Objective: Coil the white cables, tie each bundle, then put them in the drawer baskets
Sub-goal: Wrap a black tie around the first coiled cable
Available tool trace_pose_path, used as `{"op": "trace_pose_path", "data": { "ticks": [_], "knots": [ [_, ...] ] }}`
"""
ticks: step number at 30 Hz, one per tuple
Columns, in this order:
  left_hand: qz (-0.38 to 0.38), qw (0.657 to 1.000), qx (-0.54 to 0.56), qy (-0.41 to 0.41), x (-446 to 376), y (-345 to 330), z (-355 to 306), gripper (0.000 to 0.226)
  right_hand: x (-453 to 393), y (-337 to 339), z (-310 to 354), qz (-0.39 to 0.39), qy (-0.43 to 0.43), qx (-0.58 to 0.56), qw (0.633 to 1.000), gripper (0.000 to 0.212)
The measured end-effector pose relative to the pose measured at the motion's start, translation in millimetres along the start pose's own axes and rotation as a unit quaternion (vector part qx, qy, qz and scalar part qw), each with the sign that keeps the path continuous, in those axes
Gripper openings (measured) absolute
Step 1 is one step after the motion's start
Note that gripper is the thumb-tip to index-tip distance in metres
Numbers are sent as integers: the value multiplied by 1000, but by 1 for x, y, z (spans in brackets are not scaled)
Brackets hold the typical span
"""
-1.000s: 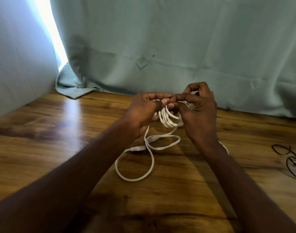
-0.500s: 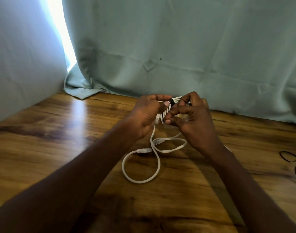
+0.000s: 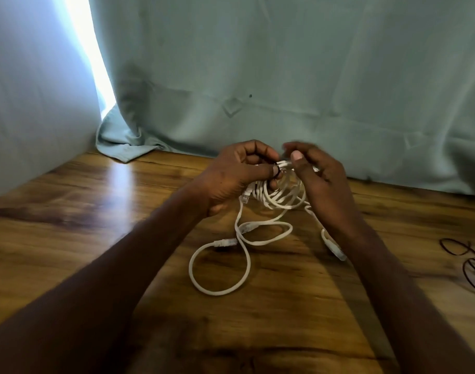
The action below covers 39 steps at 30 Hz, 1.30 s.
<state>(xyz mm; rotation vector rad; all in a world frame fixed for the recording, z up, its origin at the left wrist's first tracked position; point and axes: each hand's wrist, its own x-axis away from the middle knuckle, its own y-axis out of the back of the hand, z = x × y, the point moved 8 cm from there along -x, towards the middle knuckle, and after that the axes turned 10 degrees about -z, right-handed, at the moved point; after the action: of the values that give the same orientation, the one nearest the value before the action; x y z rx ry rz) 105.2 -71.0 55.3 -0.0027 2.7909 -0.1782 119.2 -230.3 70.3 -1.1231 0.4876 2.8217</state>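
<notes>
Low in the frame, bare wooden table [image 3: 69,238]. At centre, loose loops of white cable [image 3: 220,265] lie on it with plug ends showing. Just above, the left hand [image 3: 231,179] grips the coiled bundle [image 3: 279,195], thumb on a black tie [image 3: 275,171]. The right hand [image 3: 320,179], blurred, curls at the coil's top; its grasp is unclear. Black wire loops [image 3: 457,249] lie at right edge; teal curtain [image 3: 285,76] behind.

The worktop [image 3: 69,238] is glossy wood with dark grain, catching the light. Behind it hangs matt, creased cloth [image 3: 285,76]. The white cable [image 3: 220,288] looks like smooth plastic.
</notes>
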Motion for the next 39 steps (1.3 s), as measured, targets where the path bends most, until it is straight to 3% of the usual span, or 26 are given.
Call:
{"op": "trace_pose_path", "data": {
  "ticks": [4,7,10,14,16,19,21,25,29,35,39],
  "knots": [
    [-21,988,-115,-104,3,-5,-16,23,3,-9,-8,32,-74,-41,996,30],
    [-21,949,-232,-211,8,-13,-31,25,5,-14,-7,28,-122,-93,988,28],
    [-36,924,-273,-265,11,-14,-36,23,4,-15,-8,12,-126,-102,987,27],
    [-44,951,-253,-171,2,-9,-22,28,3,-11,-13,-12,-138,-126,982,28],
    [-21,967,-234,-102,0,-7,-12,20,2,-9,-15,-28,-149,-166,974,28],
    [29,987,-156,-27,3,-9,-3,27,-1,-6,-15,-37,-172,-230,957,27],
    [24,991,-128,-29,3,-6,-5,24,0,-8,-17,-4,-206,-272,940,28],
    [-44,982,-170,-72,1,4,-8,15,2,-15,-19,104,-256,-301,913,34],
    [-60,980,-169,-84,2,0,-9,15,4,-11,-21,152,-289,-316,891,34],
    [-86,981,-154,-86,1,1,-10,20,5,-8,-31,101,-314,-315,890,38],
    [-55,992,-115,-8,-3,11,0,27,3,-7,-29,62,-307,-333,889,33]
  ]
}}
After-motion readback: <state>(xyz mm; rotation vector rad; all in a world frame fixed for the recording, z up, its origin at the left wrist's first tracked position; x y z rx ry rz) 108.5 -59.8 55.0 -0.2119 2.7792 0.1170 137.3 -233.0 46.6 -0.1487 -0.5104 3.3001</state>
